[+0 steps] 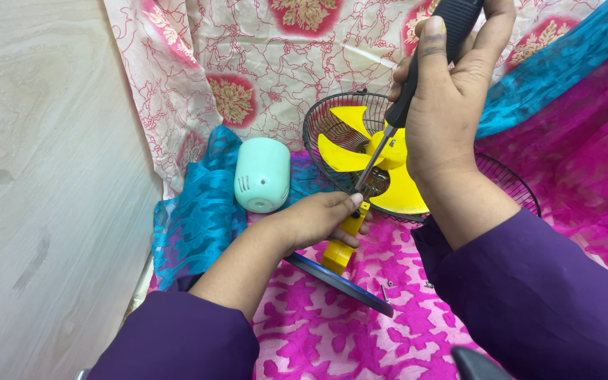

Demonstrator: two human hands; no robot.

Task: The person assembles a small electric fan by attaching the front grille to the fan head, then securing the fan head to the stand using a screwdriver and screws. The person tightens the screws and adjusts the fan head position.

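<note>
Yellow plastic marked the small fan (381, 158), which lay on the pink patterned cloth (318, 331) with its stem (343, 243) pointing toward the person and its wire guard (332, 112) behind the blades. The left hand (318, 218) was closed around that stem, just below the joint. The right hand (445, 105), fingers wrapped tight on the black handle of a screwdriver (395, 119), held it slanting down and leftward, tip at the joint directly above the left fingers. A mint-green motor cover (262, 174) sat to the left, apart.

A mint-green housing (262, 174), perhaps plastic, lies on patterned cloths (332, 338).
</note>
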